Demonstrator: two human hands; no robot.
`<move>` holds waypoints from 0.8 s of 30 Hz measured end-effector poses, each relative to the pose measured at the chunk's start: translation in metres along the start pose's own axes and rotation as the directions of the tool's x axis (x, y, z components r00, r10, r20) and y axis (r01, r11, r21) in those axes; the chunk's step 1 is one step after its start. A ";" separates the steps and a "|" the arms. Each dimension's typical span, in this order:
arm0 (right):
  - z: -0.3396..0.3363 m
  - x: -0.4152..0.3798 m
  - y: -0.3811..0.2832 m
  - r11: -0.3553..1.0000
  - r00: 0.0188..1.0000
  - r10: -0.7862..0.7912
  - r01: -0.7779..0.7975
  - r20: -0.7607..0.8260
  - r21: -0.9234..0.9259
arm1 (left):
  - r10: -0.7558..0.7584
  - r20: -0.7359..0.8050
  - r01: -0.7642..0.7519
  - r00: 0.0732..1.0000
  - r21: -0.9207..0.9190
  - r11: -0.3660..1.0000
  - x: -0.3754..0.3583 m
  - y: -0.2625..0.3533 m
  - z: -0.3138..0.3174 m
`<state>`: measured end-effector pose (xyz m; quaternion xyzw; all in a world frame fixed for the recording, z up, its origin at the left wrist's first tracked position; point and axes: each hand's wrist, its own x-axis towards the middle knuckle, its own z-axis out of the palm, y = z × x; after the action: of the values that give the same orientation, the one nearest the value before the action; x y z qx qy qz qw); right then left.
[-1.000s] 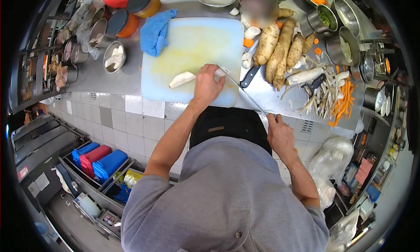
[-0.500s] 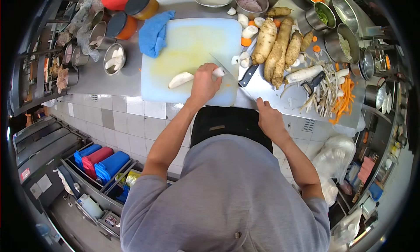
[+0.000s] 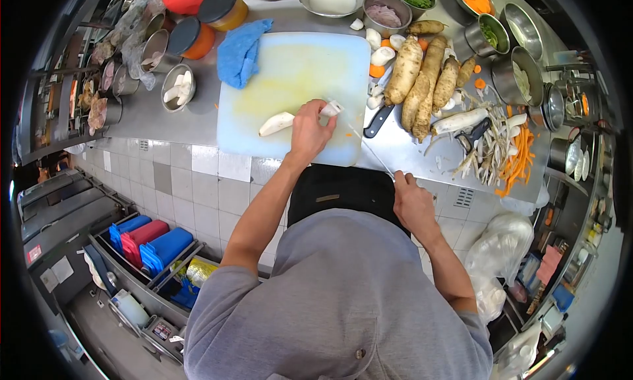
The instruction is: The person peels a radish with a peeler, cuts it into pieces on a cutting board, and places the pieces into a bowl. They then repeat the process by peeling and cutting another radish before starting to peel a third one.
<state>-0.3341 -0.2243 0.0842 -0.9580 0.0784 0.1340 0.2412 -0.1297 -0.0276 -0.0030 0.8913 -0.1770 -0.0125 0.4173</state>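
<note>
1. Bare cutting board [image 3: 297, 63] runs from your left hand [image 3: 310, 134] toward 11 and 12 o'clock; a blue cloth [image 3: 240, 53] overlaps its edge at 10.
2. Room is tighter at 2 o'clock: unpeeled roots [image 3: 419, 83] lie past the board, and a black-handled knife [image 3: 378, 121] lies just beside it at 3.
3. Your left fingers pinch the white root [image 3: 333, 108], its end showing at 2 o'clock; white root also shows at 9, any join hidden.
4. Your right hand [image 3: 414, 198] has its fingers wrapped round the long knife [image 3: 374, 155], blade toward 11.
</note>
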 end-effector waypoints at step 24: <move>0.022 0.019 0.033 0.981 0.993 0.086 -0.072 -0.074 0.178 | 0.087 -0.064 -0.106 0.994 -0.426 0.899 -0.001 0.007 -0.025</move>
<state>-0.3283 -0.2447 0.0456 -0.9338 0.1377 0.0967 0.3157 -0.1286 -0.0123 0.0183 0.7680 -0.2048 -0.0112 0.6067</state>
